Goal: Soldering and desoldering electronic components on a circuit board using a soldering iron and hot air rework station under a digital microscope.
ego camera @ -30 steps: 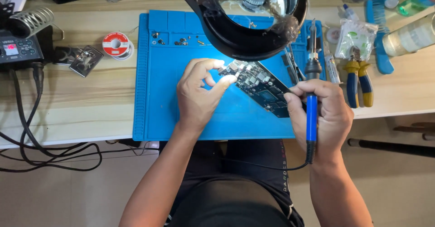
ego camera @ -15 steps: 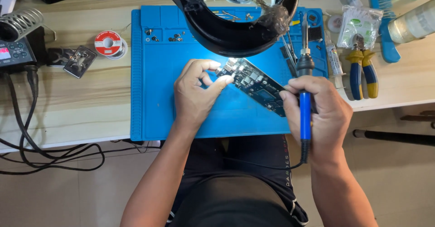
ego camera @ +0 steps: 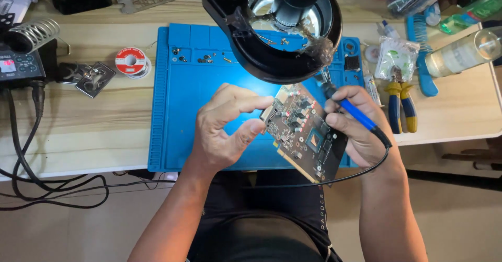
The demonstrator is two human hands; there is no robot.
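Left hand (ego camera: 225, 128) pinches a circuit board's (ego camera: 306, 134) edge over the blue mat (ego camera: 178, 100); right hand (ego camera: 361, 131) grips a soldering iron (ego camera: 351, 109) beneath the magnifier lamp (ego camera: 272, 26).

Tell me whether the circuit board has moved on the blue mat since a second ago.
Yes. The circuit board has slid toward the near edge of the blue mat; its lower corner now hangs past that edge, over the person's lap, where earlier it lay wholly on the mat.
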